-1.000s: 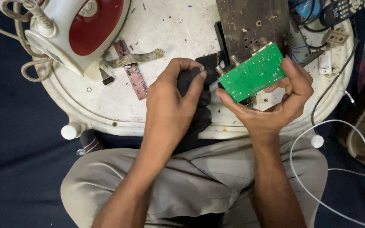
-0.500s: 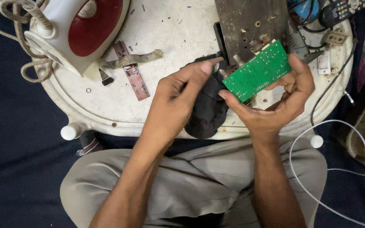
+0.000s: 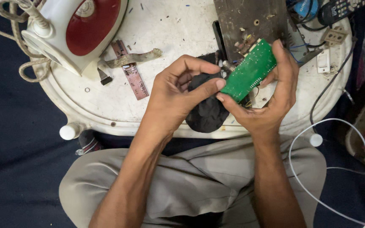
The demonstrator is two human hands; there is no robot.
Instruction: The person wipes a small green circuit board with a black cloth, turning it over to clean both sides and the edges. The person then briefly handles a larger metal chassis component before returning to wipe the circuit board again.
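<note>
My right hand (image 3: 271,95) holds a green circuit board (image 3: 250,71) by its edges, solder side up, above the front of a round white table (image 3: 170,25). My left hand (image 3: 176,90) grips a black rounded part (image 3: 208,112) that hangs off the board's lower left end; its thumb tip rests at the board's corner. Small metal pieces stick out where the board meets the black part. Both hands sit close together, above my lap.
A red and white clothes iron (image 3: 70,29) with a coiled cord stands at the back left. A thin copper-coloured strip board (image 3: 134,80) lies near it. A dark wooden board (image 3: 250,21), a remote (image 3: 343,8), a white switch (image 3: 324,61) and wires crowd the right. A white cable (image 3: 339,126) loops at the right.
Both hands have lifted slightly and turned. The black part moved from under my left palm to hang lower, and my left thumb came to the board's corner.
</note>
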